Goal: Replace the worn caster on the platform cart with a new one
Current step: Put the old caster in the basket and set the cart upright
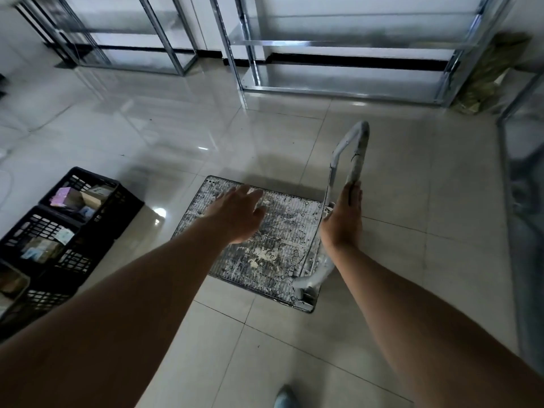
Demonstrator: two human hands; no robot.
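The platform cart (273, 260) stands upright on the tiled floor (412, 231) right in front of me, its ribbed deck dirty and smeared with pale blotches. Whatever casters it has are hidden under that deck. Its handle (357, 154), a pale scuffed tube loop, rises from the cart's right edge.

My left hand (238, 213) reaches out over the middle of the cart's deck, palm down, fingers (253, 194) straight and spread, holding nothing; I cannot tell whether it touches the deck or hovers just above it. My right hand (344, 219) is at the cart's right edge beside the handle, its back turned to me, the fingers (354, 191) straight and pointing up along the nearer tube, the tips touching it. They are not curled round it, and the thumb is out of sight behind the hand.

Left of the cart, well apart from it, sits a row of black plastic crates (126, 207) with boxes and packets inside. Beyond the cart, against the far wall, stand bare metal shelving frames (323, 43). Nearer to me than the cart, at the bottom edge, the toe of a light shoe (284, 397) shows on the floor
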